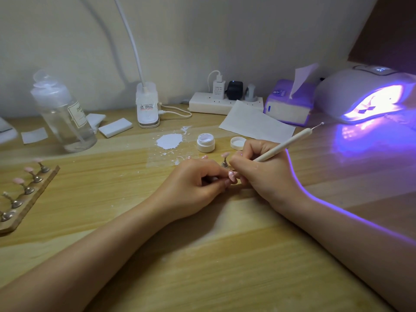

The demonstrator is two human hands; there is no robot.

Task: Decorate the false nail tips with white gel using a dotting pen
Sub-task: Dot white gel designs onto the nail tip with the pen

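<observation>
My left grip (198, 176) pinches the nail tip (232, 174); right grip (258, 167) holds the pen (290, 143), gel jar (205, 143) at 12 o'clock.

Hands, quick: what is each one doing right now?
Left hand: fingers pinch a pink false nail tip.
Right hand: fingers grip a slim cream dotting pen.

Along the wall at the back of my wooden desk (202, 255) sit a clear pump bottle (64, 115), a clip-on lamp base (147, 104) and a white power strip (211, 104) holding three plugs. Further right — a purple tissue box (289, 104), then a nail-curing lamp (364, 95) glowing violet. A sheet of white paper (254, 122) lies flat before the strip.
</observation>
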